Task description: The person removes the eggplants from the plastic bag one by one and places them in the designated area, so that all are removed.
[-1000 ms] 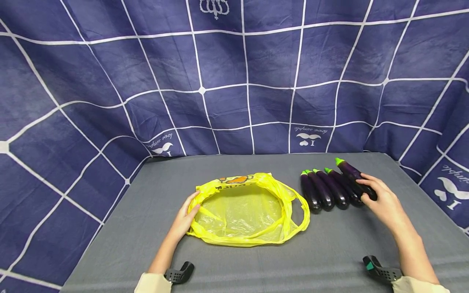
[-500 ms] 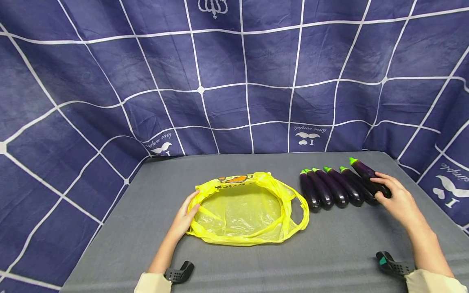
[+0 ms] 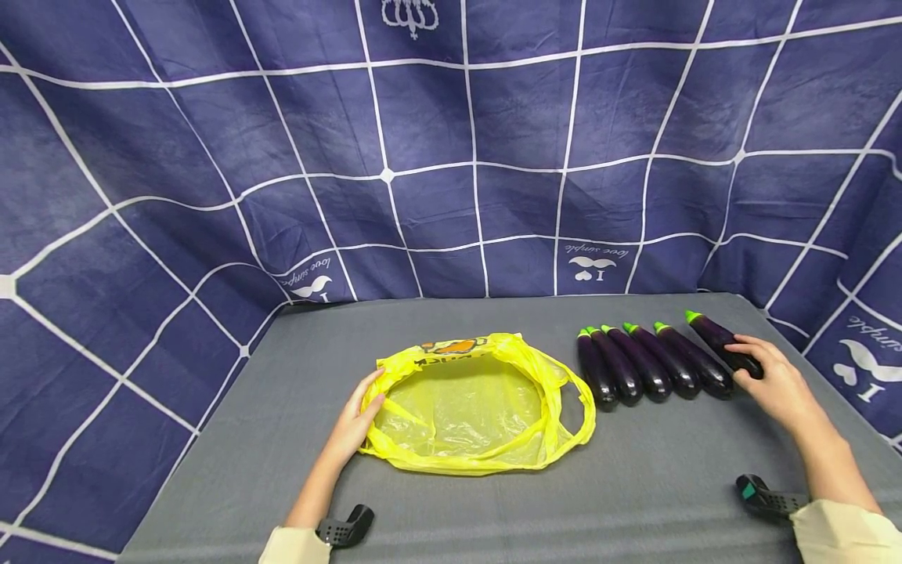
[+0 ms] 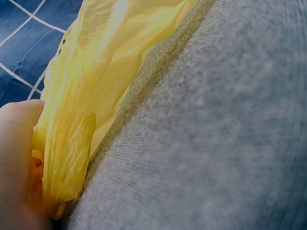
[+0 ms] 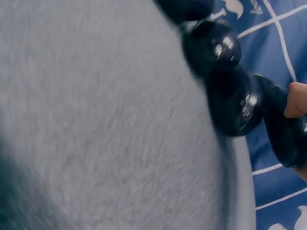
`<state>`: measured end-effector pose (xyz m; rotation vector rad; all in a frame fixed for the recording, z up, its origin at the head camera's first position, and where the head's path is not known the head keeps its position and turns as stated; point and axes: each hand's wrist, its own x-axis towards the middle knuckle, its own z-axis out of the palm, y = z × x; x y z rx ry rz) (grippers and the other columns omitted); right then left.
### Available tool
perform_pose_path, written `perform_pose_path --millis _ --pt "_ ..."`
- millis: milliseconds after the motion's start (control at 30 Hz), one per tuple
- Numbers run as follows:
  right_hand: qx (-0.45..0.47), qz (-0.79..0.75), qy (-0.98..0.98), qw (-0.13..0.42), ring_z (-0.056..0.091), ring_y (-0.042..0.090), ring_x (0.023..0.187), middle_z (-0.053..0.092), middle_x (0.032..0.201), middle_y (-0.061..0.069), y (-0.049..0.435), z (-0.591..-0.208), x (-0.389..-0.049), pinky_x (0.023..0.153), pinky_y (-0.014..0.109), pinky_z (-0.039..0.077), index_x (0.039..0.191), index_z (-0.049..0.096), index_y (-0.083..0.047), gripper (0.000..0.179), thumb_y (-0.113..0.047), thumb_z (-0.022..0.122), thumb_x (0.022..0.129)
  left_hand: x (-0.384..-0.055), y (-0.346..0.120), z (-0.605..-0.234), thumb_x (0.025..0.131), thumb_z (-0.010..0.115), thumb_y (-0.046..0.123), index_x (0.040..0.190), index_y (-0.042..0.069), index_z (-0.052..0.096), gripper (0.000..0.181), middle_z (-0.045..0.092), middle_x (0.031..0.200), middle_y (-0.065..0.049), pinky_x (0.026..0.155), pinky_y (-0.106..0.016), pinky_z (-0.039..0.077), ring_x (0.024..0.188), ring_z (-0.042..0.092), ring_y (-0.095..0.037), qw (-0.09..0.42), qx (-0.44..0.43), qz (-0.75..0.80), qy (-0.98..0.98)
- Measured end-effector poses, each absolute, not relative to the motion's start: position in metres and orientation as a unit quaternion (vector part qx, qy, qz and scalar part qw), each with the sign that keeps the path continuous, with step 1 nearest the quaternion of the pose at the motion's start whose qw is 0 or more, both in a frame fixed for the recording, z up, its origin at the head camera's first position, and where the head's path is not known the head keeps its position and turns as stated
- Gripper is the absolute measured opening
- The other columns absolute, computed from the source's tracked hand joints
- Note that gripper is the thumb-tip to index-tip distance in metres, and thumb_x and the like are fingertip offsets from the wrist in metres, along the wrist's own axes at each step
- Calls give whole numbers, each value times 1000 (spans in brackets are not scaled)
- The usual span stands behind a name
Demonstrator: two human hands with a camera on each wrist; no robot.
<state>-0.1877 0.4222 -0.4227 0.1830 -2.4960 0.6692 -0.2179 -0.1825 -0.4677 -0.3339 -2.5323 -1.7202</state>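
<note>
A yellow plastic bag (image 3: 472,465) lies on the grey table with its mouth spread wide. My left hand (image 3: 350,425) grips the bag's left rim, and in the left wrist view its thumb (image 4: 19,139) presses against bunched yellow film (image 4: 72,158). To the right, my right hand (image 3: 778,389) holds a dark purple eggplant (image 3: 717,338) by its thick lower end, green stem pointing away and to the left. Beside it several more eggplants (image 3: 651,368) lie side by side in a slanting row. The right wrist view shows thumb and fingers on either side of the held eggplant (image 5: 283,127).
The grey tabletop (image 3: 535,517) runs back to a dark blue curtain (image 3: 521,188) with white grid lines, which also hangs along both sides. Black wrist straps (image 3: 345,526) sit on both forearms. The bag's loop handle (image 3: 585,415) reaches close to the row's left end.
My right hand has shifted right with the held eggplant, from over the row's right end to beyond it, uncovering the eggplant there. My left hand and the bag stay as they were.
</note>
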Motion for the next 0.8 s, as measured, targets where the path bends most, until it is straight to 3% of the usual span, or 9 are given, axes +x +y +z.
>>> perform_pose_path --millis 100,133,200,300,333,433,533,700,800 --pt "60 246 -931 264 9 -31 114 42 138 4 427 -428 -189 104 4 7 110 54 4 32 3 49 79 -218 -182 -467 95 46 20 138 14 36 44 33 145 -11 110 -51 14 136 20 -27 31 -106 -561 -820" --pt "56 247 -932 258 8 -30 114 42 134 17 429 -430 -189 109 13 11 111 53 4 32 3 49 79 -217 -182 -467 95 46 20 138 14 36 44 33 145 -11 110 -51 14 136 20 -26 31 -104 -562 -820" --pt "48 250 -935 246 7 -30 115 40 131 25 431 -434 -189 113 30 15 112 52 4 32 2 49 81 -218 -182 -467 95 46 19 137 14 36 44 33 145 -11 110 -51 15 136 21 -27 34 -103 -560 -821" --pt "44 258 -936 234 5 -29 116 39 129 27 432 -439 -189 106 55 18 114 51 5 33 2 47 82 -218 -181 -469 95 47 19 137 14 37 44 34 144 -12 109 -50 17 135 23 -29 43 -109 -555 -823" --pt "46 261 -936 231 5 -29 116 40 128 28 432 -440 -189 107 54 18 114 51 6 33 2 47 82 -218 -181 -469 95 47 18 137 13 37 44 35 144 -12 108 -48 17 135 23 -29 47 -111 -553 -824" --pt "52 267 -933 234 6 -28 117 39 127 30 432 -445 -188 114 31 13 114 51 7 33 3 45 82 -218 -181 -470 95 47 17 137 12 37 44 36 143 -13 108 -35 20 134 25 -29 58 -116 -547 -827" --pt "53 275 -930 238 8 -27 118 38 133 26 431 -450 -186 105 8 4 115 50 8 33 3 44 83 -218 -181 -471 94 47 17 137 12 38 44 37 143 -13 105 -26 21 134 26 -28 63 -119 -544 -828" --pt "46 291 -925 241 11 -25 119 36 139 11 431 -453 -186 98 1 4 115 50 7 33 4 42 83 -218 -181 -469 94 47 19 137 13 38 44 36 144 -11 109 -40 19 135 25 -26 55 -115 -551 -825" --pt "42 291 -928 230 9 -25 120 36 138 19 429 -453 -185 100 2 3 116 48 8 34 3 41 84 -217 -181 -468 94 47 20 137 15 38 44 35 144 -10 109 -47 17 135 23 -25 44 -109 -557 -822"
